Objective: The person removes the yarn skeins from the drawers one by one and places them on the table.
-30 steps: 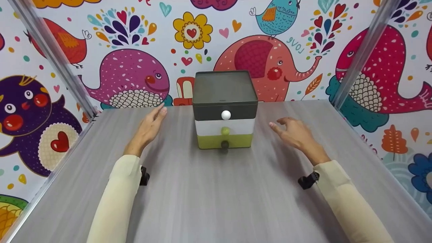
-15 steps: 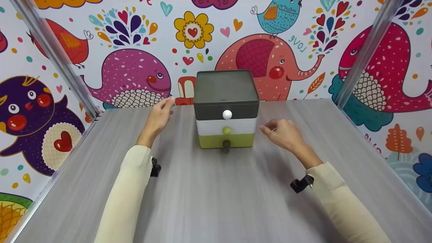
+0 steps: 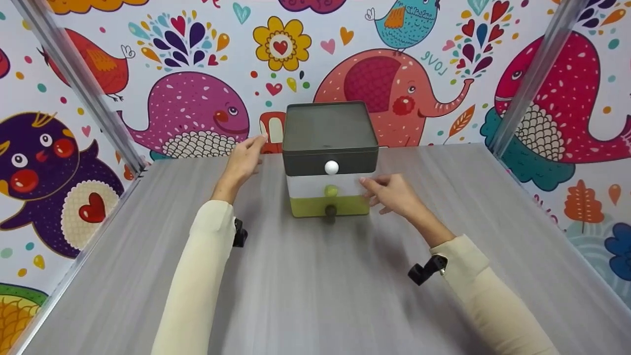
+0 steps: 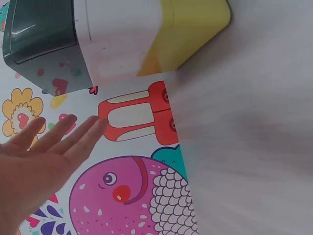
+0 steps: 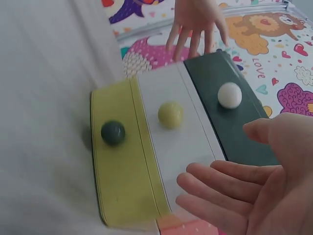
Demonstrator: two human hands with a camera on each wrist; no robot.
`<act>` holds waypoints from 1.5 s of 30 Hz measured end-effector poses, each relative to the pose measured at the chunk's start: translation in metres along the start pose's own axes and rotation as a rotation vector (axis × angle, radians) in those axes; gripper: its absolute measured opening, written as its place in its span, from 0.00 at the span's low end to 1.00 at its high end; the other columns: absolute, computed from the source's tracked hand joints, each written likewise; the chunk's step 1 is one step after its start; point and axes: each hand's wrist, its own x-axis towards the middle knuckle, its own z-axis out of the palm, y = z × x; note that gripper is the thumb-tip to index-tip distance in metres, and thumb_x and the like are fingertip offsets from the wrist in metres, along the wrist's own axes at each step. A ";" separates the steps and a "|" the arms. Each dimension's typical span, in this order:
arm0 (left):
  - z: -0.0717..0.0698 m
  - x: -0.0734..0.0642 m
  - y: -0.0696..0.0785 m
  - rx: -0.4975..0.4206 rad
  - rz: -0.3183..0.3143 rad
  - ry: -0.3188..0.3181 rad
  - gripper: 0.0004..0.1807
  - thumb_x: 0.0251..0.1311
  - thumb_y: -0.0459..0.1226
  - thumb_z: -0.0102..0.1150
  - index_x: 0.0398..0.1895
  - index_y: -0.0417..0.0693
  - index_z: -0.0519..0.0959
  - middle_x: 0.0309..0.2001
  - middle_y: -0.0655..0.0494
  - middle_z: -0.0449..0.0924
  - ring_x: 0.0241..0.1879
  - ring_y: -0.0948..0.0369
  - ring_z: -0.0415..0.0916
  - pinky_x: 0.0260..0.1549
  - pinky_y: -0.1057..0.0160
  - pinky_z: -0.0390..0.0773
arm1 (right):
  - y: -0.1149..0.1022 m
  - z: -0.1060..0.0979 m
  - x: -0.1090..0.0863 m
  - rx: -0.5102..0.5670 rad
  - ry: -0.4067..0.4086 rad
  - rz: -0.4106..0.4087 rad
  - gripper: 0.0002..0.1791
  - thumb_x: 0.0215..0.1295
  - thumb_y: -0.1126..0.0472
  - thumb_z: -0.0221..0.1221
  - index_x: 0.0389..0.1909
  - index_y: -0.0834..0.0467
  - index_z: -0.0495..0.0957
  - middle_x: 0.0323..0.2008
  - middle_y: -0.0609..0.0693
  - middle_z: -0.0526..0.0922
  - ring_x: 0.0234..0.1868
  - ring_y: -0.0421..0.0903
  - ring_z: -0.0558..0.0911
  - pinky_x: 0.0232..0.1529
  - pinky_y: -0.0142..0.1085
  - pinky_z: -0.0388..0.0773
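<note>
A small three-drawer box (image 3: 330,127) stands near the back of the table. Its dark green top drawer (image 3: 303,162) has a white knob (image 3: 332,167), the white middle drawer (image 3: 305,186) a yellow-green knob (image 3: 331,190), and the yellow-green bottom drawer (image 3: 305,207) a dark knob (image 5: 113,132). All three drawers look closed. My left hand (image 3: 241,161) is raised to the box's left, apart from it, fingers extended in the left wrist view. At the front right corner is my right hand (image 3: 394,194), fingers loosely extended; whether it touches the box I cannot tell.
The grey tabletop (image 3: 305,286) extends in front and to both sides. A printed cartoon wall (image 3: 197,103) rises close behind the box, with metal posts (image 3: 535,79) at the corners. Black wrist cameras (image 3: 428,269) hang below both sleeves.
Both hands have moved inward toward the box. The right hand has gone from well beside it to its front right corner. The box has stayed in place.
</note>
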 end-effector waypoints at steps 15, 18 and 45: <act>0.015 0.011 0.013 -0.112 -0.062 -0.103 0.40 0.74 0.62 0.33 0.80 0.50 0.51 0.77 0.41 0.57 0.68 0.41 0.69 0.66 0.42 0.72 | -0.027 0.025 -0.001 0.412 -0.192 0.065 0.34 0.71 0.36 0.52 0.60 0.61 0.78 0.49 0.56 0.88 0.44 0.50 0.90 0.42 0.44 0.88; 0.018 0.014 0.014 -0.173 -0.079 -0.100 0.40 0.74 0.61 0.35 0.81 0.50 0.50 0.77 0.41 0.55 0.69 0.40 0.67 0.67 0.41 0.72 | -0.030 0.027 0.002 0.477 -0.216 0.101 0.33 0.71 0.36 0.52 0.60 0.60 0.77 0.49 0.55 0.88 0.46 0.49 0.89 0.43 0.43 0.88; 0.038 0.025 0.016 -0.422 -0.083 -0.205 0.21 0.80 0.48 0.33 0.58 0.46 0.72 0.39 0.52 0.74 0.36 0.58 0.77 0.38 0.56 0.81 | -0.041 0.050 0.024 0.703 -0.213 0.172 0.31 0.72 0.38 0.52 0.60 0.59 0.76 0.52 0.54 0.88 0.60 0.56 0.82 0.51 0.44 0.86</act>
